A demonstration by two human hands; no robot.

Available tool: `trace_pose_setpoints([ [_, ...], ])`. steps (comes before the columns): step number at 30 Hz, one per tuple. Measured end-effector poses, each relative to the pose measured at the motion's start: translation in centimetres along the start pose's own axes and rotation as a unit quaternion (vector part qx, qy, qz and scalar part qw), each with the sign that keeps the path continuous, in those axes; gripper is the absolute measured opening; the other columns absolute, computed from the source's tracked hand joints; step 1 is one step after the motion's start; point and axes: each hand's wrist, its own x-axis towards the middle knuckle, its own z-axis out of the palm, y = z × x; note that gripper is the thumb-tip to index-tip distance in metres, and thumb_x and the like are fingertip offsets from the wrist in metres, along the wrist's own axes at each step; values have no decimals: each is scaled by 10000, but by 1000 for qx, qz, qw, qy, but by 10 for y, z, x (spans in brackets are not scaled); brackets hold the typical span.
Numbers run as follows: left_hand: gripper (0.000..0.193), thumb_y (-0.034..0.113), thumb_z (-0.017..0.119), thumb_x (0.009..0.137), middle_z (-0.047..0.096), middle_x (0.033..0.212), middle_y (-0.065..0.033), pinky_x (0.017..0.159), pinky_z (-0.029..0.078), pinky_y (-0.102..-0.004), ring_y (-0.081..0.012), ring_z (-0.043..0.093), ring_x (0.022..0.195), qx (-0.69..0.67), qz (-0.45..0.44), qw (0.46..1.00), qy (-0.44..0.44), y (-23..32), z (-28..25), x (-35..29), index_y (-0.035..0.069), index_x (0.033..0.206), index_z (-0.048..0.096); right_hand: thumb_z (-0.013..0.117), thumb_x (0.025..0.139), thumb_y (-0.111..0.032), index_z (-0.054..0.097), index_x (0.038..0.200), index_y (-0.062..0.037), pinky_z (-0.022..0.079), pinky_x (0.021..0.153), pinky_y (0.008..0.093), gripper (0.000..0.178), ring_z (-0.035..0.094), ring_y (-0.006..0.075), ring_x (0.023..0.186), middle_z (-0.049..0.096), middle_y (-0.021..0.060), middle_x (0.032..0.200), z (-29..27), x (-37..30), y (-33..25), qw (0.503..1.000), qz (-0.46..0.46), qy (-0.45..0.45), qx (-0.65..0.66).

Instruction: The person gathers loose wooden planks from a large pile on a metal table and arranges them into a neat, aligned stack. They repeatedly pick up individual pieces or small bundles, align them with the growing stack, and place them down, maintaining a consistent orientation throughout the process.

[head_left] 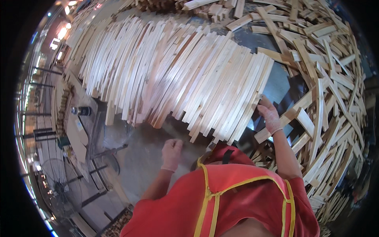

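Observation:
Long pale wooden strips [221, 79] lie side by side in a wide row in front of me, their near ends uneven. At the right end of this row, my right hand [269, 114] in a thin light glove has its fingers bent against the edge of the outermost wooden strip [258, 85]. How far the fingers reach around it is partly hidden. My left hand [172, 152], also gloved, is closed in a loose fist short of the strips' near ends, and nothing shows in it.
A large jumbled heap of wooden pieces [331, 87] rises on the right, some reaching close to my right forearm. More blocks [217, 12] lie at the far side. On the left are a dark cylindrical object [81, 111] on a bench and a fan [55, 175].

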Motion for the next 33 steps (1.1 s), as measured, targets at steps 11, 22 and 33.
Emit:
trace_pose_setpoints([
  [11, 488, 501, 637, 1028, 698, 1004, -72, 791, 545, -345, -185, 657, 903, -495, -249, 815, -170, 48, 94, 45, 46, 1196, 692, 714, 982, -514, 375, 1630, 6, 458, 1092, 415, 898, 578, 331, 1320, 598, 220, 1427, -60, 44, 48, 948, 16, 102, -300],
  [22, 1102, 338, 816, 883, 576, 1501, -260, 1080, 481, -364, -285, 609, 1297, -247, -77, 919, -298, 108, 125, 101, 89, 1721, 145, 708, 956, -523, 584, 1409, 67, 535, 1006, 422, 754, 702, 376, 1176, 733, 259, 1253, -61, 47, -4, 851, 105, 50, -512],
  [33, 1222, 353, 846, 815, 639, 1354, -323, 1077, 485, -413, -389, 650, 1239, -50, -34, 943, -328, 172, 25, 37, 120, 1727, 67, 811, 886, -108, 568, 1467, -6, 543, 1002, 370, 638, 669, 245, 1166, 701, 110, 1301, -26, -39, 24, 985, 156, 64, -17],
])
